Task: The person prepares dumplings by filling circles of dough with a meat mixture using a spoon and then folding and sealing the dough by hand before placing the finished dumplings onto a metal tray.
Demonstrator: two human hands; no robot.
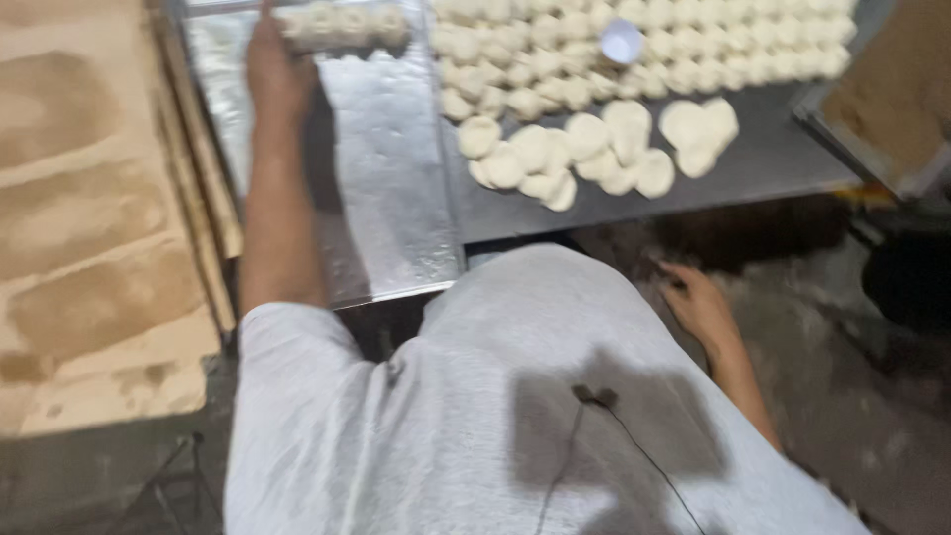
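The left hand (277,69) reaches far up the steel tray (396,228) on the bench, toward its far edge; its fingers meet the near end of a blurred row of dough balls (342,25) lying along that edge; whether they close on the row or only press against it I cannot tell, the picture being smeared there. The right hand (698,302) hangs low off the bench's near edge, well apart from any dough, fingers loosely spread and holding nothing, over a dusty dark floor (852,396).

To the right of the tray, on the darker bench top (773,159), lies a crowd of dough pieces (634,69), packed touching in rows toward the far edge, too many and too blurred to count; nearer the front edge sits a looser cluster of flattened rounds (594,149), roughly a dozen. One small pale cup (621,42) rests among the rows. Floured wooden boards (89,218) lie left of the tray; a brown tray corner (892,99) shows at the right.
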